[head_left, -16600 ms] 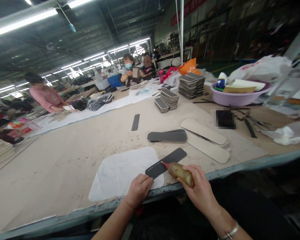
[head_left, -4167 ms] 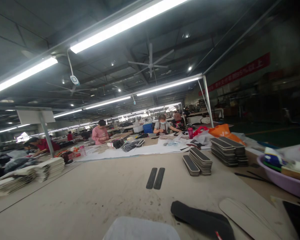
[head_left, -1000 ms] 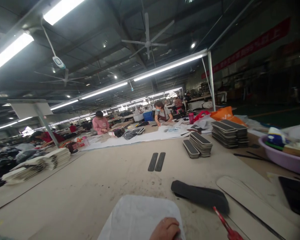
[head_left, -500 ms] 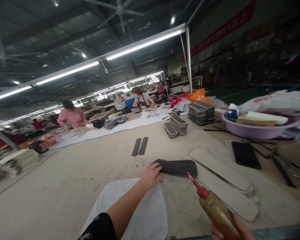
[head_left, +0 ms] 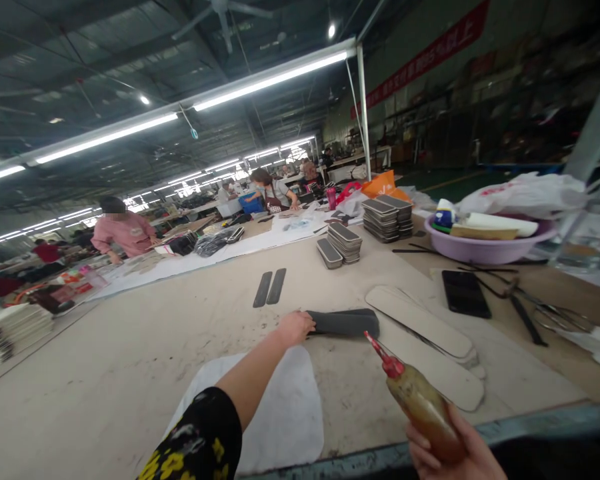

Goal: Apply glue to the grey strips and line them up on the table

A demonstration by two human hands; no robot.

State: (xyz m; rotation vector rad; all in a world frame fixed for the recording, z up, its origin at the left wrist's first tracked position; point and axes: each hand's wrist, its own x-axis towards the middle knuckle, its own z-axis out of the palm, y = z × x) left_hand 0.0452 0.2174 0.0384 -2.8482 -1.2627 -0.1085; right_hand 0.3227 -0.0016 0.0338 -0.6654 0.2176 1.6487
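Note:
My left hand (head_left: 296,328) is closed on the left end of some long dark strips (head_left: 345,323) lying on the table (head_left: 145,373). A yellowish-brown glue bottle with a red nozzle (head_left: 423,407) is gripped in my right hand (head_left: 455,443), its tip pointing up and left near the strips' right end. Two smaller dark strips (head_left: 269,288) lie side by side farther back. Long pale pieces (head_left: 430,347) overlap to the right of the dark strips. Under my left forearm is a white sheet (head_left: 285,413).
Stacks of dark-topped pieces (head_left: 344,243) stand at the back. At the right are a purple basin (head_left: 485,250), a black phone (head_left: 465,293) and scissors (head_left: 560,317). Pale stacks (head_left: 20,327) sit far left. People work at tables beyond, one in pink (head_left: 125,233).
The view has shifted, and the table items appear farther left and slightly higher. My left hand's fingers are now bunched at the dark strips' end. The bottle remains in my right hand.

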